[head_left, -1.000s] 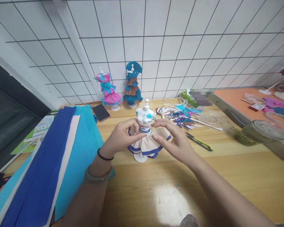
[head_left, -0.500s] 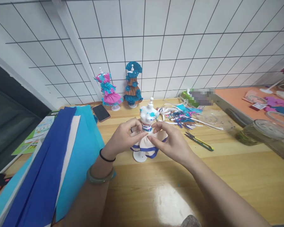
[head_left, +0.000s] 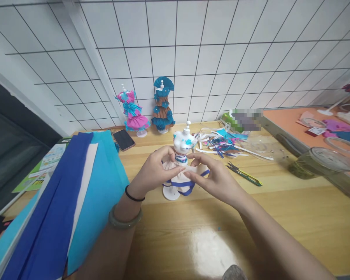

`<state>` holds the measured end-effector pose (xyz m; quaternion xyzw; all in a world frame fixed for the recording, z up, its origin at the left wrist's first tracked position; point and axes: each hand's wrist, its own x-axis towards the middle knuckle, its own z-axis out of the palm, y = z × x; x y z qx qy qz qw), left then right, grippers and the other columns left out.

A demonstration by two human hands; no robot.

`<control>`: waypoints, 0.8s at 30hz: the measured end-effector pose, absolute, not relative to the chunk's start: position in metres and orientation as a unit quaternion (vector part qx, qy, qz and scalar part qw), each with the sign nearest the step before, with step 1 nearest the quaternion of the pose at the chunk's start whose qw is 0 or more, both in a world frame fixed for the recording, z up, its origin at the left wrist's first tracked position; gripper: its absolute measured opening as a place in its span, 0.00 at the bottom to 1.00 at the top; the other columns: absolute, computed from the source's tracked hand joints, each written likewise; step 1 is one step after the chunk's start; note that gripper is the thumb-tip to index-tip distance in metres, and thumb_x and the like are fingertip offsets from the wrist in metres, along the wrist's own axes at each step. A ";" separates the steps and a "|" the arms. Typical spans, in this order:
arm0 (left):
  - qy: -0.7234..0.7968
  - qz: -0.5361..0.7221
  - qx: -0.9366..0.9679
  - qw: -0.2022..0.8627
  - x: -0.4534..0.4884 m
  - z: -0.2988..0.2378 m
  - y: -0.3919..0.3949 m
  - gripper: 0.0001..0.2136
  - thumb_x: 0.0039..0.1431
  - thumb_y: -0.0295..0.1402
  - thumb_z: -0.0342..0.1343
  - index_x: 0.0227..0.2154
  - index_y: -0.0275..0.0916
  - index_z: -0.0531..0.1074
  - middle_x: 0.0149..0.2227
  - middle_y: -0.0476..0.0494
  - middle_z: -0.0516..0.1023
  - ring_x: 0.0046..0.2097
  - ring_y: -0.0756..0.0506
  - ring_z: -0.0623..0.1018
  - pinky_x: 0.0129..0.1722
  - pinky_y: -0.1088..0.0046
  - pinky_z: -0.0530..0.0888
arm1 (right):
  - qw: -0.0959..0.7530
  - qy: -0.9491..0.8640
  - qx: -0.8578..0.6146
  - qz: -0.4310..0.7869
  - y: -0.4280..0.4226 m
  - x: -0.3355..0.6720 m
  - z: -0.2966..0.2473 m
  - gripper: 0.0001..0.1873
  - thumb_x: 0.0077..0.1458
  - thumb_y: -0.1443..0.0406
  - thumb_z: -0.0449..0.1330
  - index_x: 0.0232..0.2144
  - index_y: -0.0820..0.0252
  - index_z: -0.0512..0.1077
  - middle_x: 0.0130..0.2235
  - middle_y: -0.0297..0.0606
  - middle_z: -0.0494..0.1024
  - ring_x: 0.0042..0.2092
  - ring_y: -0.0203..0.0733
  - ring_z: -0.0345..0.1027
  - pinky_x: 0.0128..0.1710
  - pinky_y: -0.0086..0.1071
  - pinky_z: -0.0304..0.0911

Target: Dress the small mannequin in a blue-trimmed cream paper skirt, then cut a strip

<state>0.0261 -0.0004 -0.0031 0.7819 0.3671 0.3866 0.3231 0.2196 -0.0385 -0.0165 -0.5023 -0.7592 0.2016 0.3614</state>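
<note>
A small white dress-form mannequin (head_left: 181, 140) with blue patches on its bust stands on a round white base in front of me. Around its waist sits a cream paper skirt (head_left: 176, 181) with dark blue trim, below a blue-and-white waistband (head_left: 181, 158). My left hand (head_left: 156, 169) curls in from the left, thumb and fingers closed on the skirt's gathered top. From the right, my right hand (head_left: 217, 177) pinches the same skirt near the waist. The thumbs nearly meet at the front, and the fingertips partly cover the waistband.
Blue crepe paper sheets (head_left: 99, 186) lie at left, beside a phone (head_left: 124, 139). Two dressed mannequins, one pink (head_left: 134, 112) and one brown-and-teal (head_left: 163, 107), stand against the tiled wall. Paper scraps (head_left: 221, 140), thread snips (head_left: 245, 174) and a clear jar (head_left: 321, 163) are at right.
The left hand has shifted slightly right, its thumb farther across the skirt front. The mannequin leans slightly more to the right, and the skirt's right side sticks out more.
</note>
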 end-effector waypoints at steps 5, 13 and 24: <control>0.347 0.379 0.785 0.346 0.026 0.001 -0.002 0.12 0.50 0.28 0.59 0.27 0.40 0.58 0.37 0.48 0.72 0.38 0.49 0.72 0.38 0.74 0.68 | 0.378 -0.749 -0.501 0.213 -0.041 0.226 -0.017 0.07 0.56 0.61 0.57 0.34 0.58 0.72 0.33 0.37 0.75 0.35 0.40 0.71 0.35 0.33 0.65; 0.345 0.370 0.787 0.354 0.023 -0.002 -0.001 0.11 0.51 0.30 0.59 0.28 0.40 0.58 0.37 0.47 0.73 0.41 0.48 0.73 0.40 0.73 0.69 | 0.394 -0.777 -0.413 0.264 -0.048 0.220 -0.015 0.07 0.59 0.64 0.56 0.34 0.59 0.73 0.32 0.37 0.75 0.33 0.37 0.70 0.35 0.31 0.65; 0.331 0.372 0.785 0.369 0.022 -0.003 0.000 0.12 0.50 0.30 0.59 0.27 0.40 0.58 0.38 0.46 0.73 0.45 0.46 0.74 0.42 0.71 0.70 | 0.435 -0.734 -0.458 0.250 -0.043 0.215 -0.025 0.07 0.57 0.62 0.57 0.30 0.58 0.72 0.28 0.35 0.75 0.29 0.36 0.68 0.27 0.28 0.62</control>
